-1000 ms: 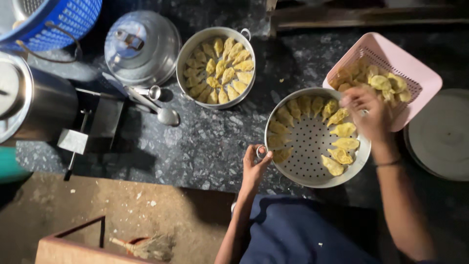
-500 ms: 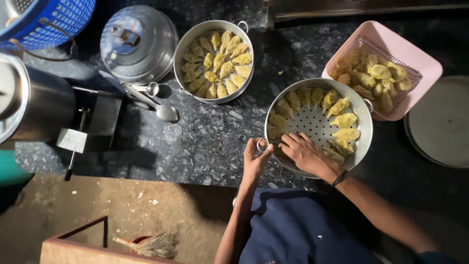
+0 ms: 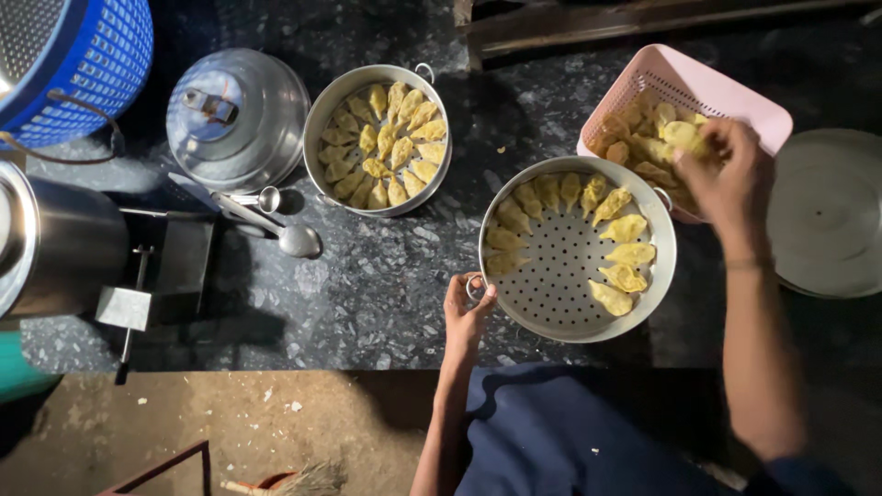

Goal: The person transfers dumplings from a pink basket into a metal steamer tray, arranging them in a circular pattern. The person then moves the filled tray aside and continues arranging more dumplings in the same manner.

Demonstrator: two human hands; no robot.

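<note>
**Dumplings go ring by ring into a steamer tray**

A person stood at a dark stone counter [image 3: 367, 276] with both hands at work. The left hand [image 3: 467, 308] was closed on the small ring handle at the near-left rim of a perforated steel tray [image 3: 560, 276], seemingly to keep the tray from sliding or turning. The right hand [image 3: 726, 174] reached beyond the tray into a pink basket [image 3: 735, 96] of yellow dumplings [image 3: 675, 138], its fingers bent down among them; whether they had closed on one could not be told, as the back of the hand hid the fingertips.

Inside the tray, dumplings [image 3: 625, 253] lay side by side along the rim, from just above the left hand's grip round the far edge to the side nearest the right arm. The middle and the near edge were bare, holes showing. The basket touched the tray's far-right rim, within easy reach of the working hand.

Well to the left of the held handle sat a second tray [image 3: 378, 138], fully packed with dumplings in close rings. Beyond it stood a domed steel lid [image 3: 239, 119], with a ladle [image 3: 276, 230] just in front. A blue basket [image 3: 83, 55] and a steel pot [image 3: 46, 248] stood further left. A flat round lid [image 3: 827, 211] lay to the right of the right forearm.
</note>
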